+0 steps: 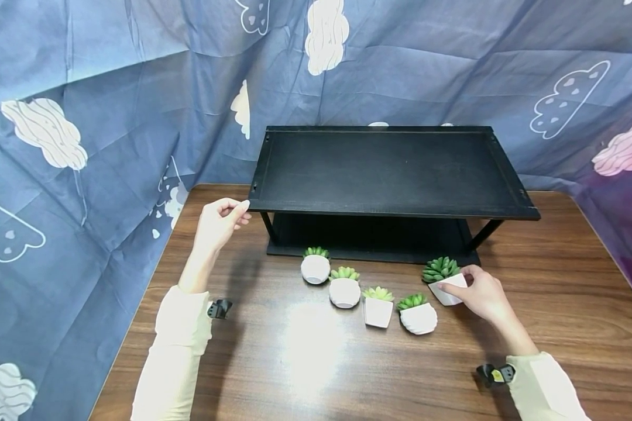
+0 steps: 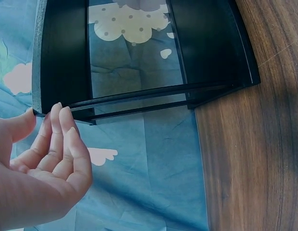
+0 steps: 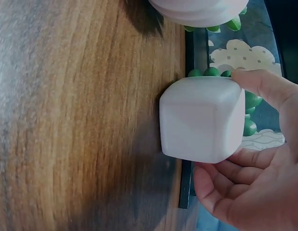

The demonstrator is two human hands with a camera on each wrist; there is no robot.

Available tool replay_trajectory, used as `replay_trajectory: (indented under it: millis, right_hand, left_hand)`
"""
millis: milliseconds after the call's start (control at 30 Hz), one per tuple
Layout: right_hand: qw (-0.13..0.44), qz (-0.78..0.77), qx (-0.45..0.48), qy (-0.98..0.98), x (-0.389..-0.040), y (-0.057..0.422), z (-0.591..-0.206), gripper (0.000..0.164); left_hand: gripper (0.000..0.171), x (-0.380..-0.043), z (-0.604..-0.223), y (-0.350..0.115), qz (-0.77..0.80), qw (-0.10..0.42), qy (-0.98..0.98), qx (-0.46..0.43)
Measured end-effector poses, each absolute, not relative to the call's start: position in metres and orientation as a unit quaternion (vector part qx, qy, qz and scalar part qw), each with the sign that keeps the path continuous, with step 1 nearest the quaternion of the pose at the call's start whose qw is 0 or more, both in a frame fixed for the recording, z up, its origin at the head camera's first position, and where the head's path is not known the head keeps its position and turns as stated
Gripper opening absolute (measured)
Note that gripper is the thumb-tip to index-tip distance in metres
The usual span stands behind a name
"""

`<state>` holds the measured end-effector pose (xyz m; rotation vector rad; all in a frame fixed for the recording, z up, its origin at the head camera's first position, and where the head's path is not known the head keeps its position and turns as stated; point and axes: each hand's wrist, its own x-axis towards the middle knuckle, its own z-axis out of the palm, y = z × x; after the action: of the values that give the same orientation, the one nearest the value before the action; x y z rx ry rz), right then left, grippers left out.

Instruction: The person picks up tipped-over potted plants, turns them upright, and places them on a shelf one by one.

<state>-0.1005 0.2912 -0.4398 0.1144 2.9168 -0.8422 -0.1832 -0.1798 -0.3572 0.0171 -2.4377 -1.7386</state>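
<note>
A black two-tier shelf (image 1: 390, 172) stands at the back of the table. My left hand (image 1: 222, 221) pinches its front left corner between thumb and fingers; in the left wrist view that hand (image 2: 53, 168) is at the edge of the top board (image 2: 62, 57). In front of the shelf, on the right, my right hand (image 1: 481, 292) grips a squarish white pot (image 1: 447, 290) holding a dark green succulent (image 1: 440, 269). The right wrist view has the white pot (image 3: 202, 118) between thumb and fingers (image 3: 264, 86). Whether its base touches the table cannot be told.
Several more white-potted succulents stand left of the held one: a round pot (image 1: 315, 269), another round pot (image 1: 344, 292), a square pot (image 1: 378, 312) and a ridged pot (image 1: 419, 318). The wooden table (image 1: 274, 374) meets a blue cloud-print cloth (image 1: 126, 134) behind and at the sides.
</note>
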Motion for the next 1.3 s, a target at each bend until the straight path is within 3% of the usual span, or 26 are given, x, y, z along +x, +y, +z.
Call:
replay_trajectory:
  millis: [633,933,1300]
  right_hand:
    - [0.073,-0.299,0.01,0.951,-0.098,0.302,-0.417,0.055]
    - [0.076,-0.322,-0.019,0.944,-0.098,0.301,-0.399,0.051]
    - [0.069,-0.361,-0.027,0.929,-0.095,0.313,-0.429,0.049]
  left_hand:
    - [0.035,-0.183,-0.359,-0.182,-0.609,0.087,-0.788,-0.028]
    - [0.025,-0.182,-0.353,-0.18,-0.591,0.064,-0.804,0.0]
    - [0.031,-0.184,-0.356,-0.179,-0.59,0.059,-0.805,0.007]
